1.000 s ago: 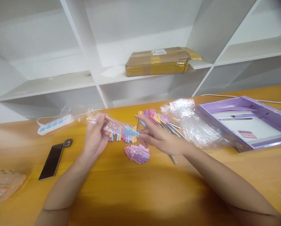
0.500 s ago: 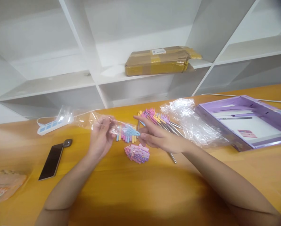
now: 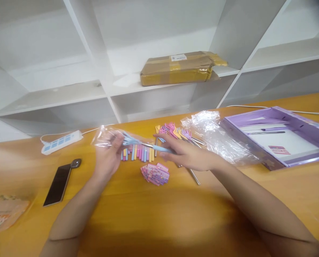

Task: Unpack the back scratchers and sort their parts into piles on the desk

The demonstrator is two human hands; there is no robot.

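Observation:
A light-blue back scratcher with a claw head (image 3: 130, 139), a thin metal shaft (image 3: 147, 144) and a blue grip (image 3: 162, 149) spans the gap between my hands. My right hand (image 3: 185, 151) has its fingers closed around the grip end. My left hand (image 3: 110, 151) pinches a clear plastic bag (image 3: 102, 137), which surrounds the claw head. Below lie several pastel handles (image 3: 142, 152) in a row and a loose pile of pink printed cards (image 3: 155, 174). Colourful claw heads (image 3: 172, 130) of more back scratchers, with metal rods, lie beyond my right hand, which partly hides them.
Clear plastic bags (image 3: 218, 139) are heaped beside a purple open box (image 3: 279, 164) at right. A power strip (image 3: 61, 142), a phone (image 3: 57, 185) and a small dark device (image 3: 76, 163) lie at left. A taped carton (image 3: 175, 73) rests on the shelf behind.
The blue claw head has shifted left, from near my right fingertips to beside my left hand. The shaft and grip now show between the hands. The bag has bunched around my left hand.

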